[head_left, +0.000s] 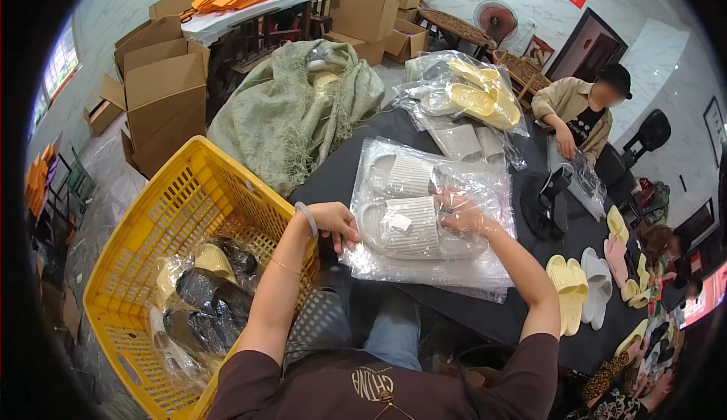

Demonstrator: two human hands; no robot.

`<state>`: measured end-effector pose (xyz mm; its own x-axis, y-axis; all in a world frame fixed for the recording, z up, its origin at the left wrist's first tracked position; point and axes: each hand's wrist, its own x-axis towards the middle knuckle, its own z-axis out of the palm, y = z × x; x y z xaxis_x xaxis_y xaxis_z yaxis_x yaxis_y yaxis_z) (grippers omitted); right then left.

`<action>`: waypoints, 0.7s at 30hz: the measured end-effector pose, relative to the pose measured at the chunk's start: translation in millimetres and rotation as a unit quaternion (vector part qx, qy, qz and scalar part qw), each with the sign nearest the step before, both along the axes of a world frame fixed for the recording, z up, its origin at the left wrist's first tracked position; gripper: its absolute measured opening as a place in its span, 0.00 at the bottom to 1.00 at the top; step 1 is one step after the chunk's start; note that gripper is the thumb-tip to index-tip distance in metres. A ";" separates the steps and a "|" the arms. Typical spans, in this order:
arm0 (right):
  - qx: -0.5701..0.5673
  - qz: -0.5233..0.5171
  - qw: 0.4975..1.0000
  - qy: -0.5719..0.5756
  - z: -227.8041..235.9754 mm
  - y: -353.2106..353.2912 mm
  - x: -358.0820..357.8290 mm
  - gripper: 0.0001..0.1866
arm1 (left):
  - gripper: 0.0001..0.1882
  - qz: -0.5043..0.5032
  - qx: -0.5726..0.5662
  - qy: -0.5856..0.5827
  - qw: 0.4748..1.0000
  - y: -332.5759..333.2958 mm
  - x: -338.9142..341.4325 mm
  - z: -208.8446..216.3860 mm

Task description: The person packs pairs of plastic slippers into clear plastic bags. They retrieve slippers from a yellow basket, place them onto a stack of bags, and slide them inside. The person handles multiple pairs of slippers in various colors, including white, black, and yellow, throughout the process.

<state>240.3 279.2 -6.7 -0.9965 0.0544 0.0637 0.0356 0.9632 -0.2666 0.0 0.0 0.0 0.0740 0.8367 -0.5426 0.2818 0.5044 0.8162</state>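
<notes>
A pair of light grey ribbed slippers (409,215) lies side by side in a clear plastic bag (477,261) on the dark table before me. On the upper of the nearer slipper is a white label (400,224). My left hand (338,225), with a pale bangle at the wrist, pinches the bag's left edge by the slipper ends. From the right, my right hand (460,212) reaches into the bag, seen partly through the plastic. Its fingers close on the slippers near their inner edges; the exact grip is blurred by reflections. More flat clear bags lie underneath.
To my left stands a yellow crate (113,268) holding bagged slippers (212,291). Bagged yellow slippers (485,98) lie at the table's far end, loose pairs (568,287) at the right. Across the table a person (579,109) handles a bag. A green sack (295,109) and cartons (166,87) stand behind.
</notes>
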 end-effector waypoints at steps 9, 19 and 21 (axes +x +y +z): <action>-0.060 -0.131 0.988 -0.057 -0.1 19.7 9.7 0.25 | 0.11 -0.012 -0.010 0.023 1.000 1.6 3.0 6.7; 0.068 -0.209 0.973 0.072 113.0 69.6 150.8 0.15 | 0.11 0.016 -0.015 0.017 1.000 -1.8 4.4 10.6; 0.181 -0.216 0.955 0.087 144.1 73.7 179.0 0.14 | 0.12 0.014 -0.013 0.025 1.000 -1.7 5.3 14.1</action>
